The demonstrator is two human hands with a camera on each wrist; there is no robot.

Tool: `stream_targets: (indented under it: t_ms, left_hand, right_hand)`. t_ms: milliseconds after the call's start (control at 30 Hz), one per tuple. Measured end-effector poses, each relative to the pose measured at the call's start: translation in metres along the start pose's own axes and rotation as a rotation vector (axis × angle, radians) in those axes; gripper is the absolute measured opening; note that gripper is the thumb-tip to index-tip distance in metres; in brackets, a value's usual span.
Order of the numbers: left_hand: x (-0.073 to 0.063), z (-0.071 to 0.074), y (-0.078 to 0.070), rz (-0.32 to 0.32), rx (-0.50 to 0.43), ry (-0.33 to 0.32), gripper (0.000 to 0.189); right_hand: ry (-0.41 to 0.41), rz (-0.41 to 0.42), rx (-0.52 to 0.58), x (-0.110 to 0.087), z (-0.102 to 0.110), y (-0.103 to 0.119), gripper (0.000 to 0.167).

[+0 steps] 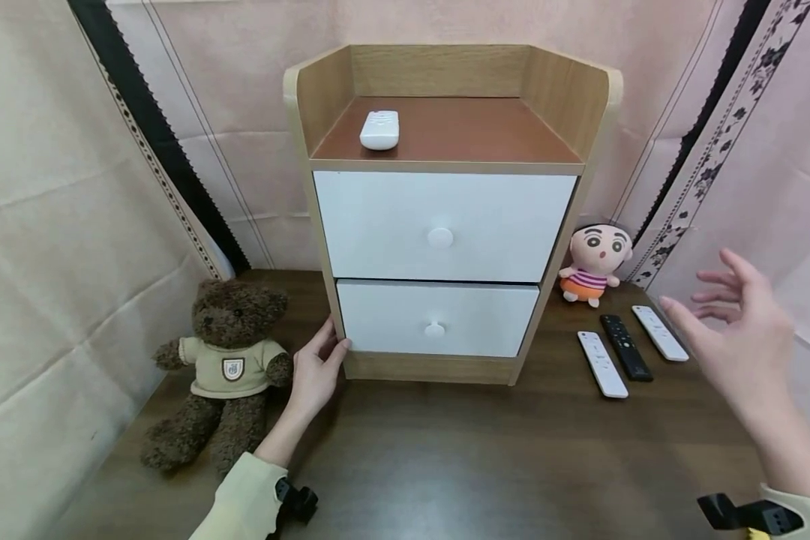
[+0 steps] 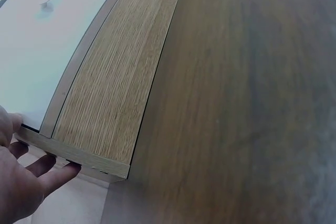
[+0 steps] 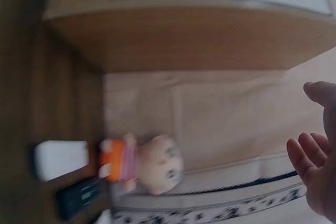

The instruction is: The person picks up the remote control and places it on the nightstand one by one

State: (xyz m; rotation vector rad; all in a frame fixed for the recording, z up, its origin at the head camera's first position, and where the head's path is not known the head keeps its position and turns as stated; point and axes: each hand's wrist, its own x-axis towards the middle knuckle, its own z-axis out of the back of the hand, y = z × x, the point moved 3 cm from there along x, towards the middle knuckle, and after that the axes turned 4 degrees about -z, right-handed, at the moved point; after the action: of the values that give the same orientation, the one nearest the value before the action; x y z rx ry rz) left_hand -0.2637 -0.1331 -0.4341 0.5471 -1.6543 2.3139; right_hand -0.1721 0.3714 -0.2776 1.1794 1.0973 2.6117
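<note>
A small wooden cabinet (image 1: 428,367) with two white drawers stands in the middle of the head view. My left hand (image 1: 317,371) holds its lower left edge, the thumb at the front and the fingers along the side panel; the left wrist view shows these fingers (image 2: 58,179) up close. My right hand (image 1: 742,337) is raised in the air at the right, fingers loosely bent, touching nothing. Near it on the table lie a white remote control (image 1: 603,365), a black remote control (image 1: 625,347) and another white remote control (image 1: 660,333). Both drawers look closed, the lower one slightly uneven at its top.
On the cabinet's brown top shelf lies a white remote-like object (image 1: 380,130). A brown teddy bear (image 1: 229,360) in a pale shirt sits left of my left forearm. Beside the cabinet's right side sits a plush doll (image 1: 590,262). Pale curtains (image 1: 243,112) enclose the dark wooden table (image 1: 445,457).
</note>
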Motion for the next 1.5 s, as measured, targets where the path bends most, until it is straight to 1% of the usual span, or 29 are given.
stream_targets:
  t_ms: [67, 167, 333, 500, 633, 800, 967, 1133, 1267, 1500]
  left_hand:
    - [0.000, 0.000, 0.000, -0.001, 0.004, 0.001, 0.058]
    - [0.001, 0.001, 0.000, -0.002, 0.000, 0.003, 0.058]
    - [0.002, 0.002, -0.001, 0.008, -0.010, 0.007, 0.058]
    - [0.004, 0.002, 0.000, 0.014, -0.013, 0.006, 0.058]
    - [0.004, 0.003, 0.000, 0.018, -0.007, 0.002, 0.059]
    - [0.002, 0.001, 0.001, 0.023, 0.000, -0.001, 0.059]
    - [0.002, 0.001, 0.001, 0.011, -0.004, -0.011, 0.058]
    - [0.001, 0.001, -0.001, 0.004, 0.002, -0.005, 0.058]
    - [0.000, 0.001, -0.002, 0.001, -0.003, -0.003, 0.057]
    - [0.000, 0.000, 0.000, 0.015, -0.001, -0.009, 0.058]
  right_hand:
    - [0.034, -0.010, -0.023, -0.007, -0.004, -0.016, 0.089]
    - [0.081, -0.038, -0.018, -0.019, -0.012, -0.038, 0.088]
    - [0.142, -0.114, -0.013, -0.041, -0.026, -0.070, 0.086]
    - [0.195, -0.192, -0.043, -0.058, -0.039, -0.095, 0.086]
    - [0.226, -0.239, -0.058, -0.069, -0.048, -0.109, 0.086]
    - [0.263, -0.260, -0.054, -0.080, -0.059, -0.118, 0.081]
    - [0.292, -0.275, -0.066, -0.086, -0.067, -0.123, 0.080]
    - [0.315, -0.302, -0.067, -0.090, -0.074, -0.127, 0.081]
    - [0.317, -0.298, -0.083, -0.093, -0.079, -0.130, 0.080]
    - [0.312, -0.300, -0.115, -0.093, -0.083, -0.134, 0.079]
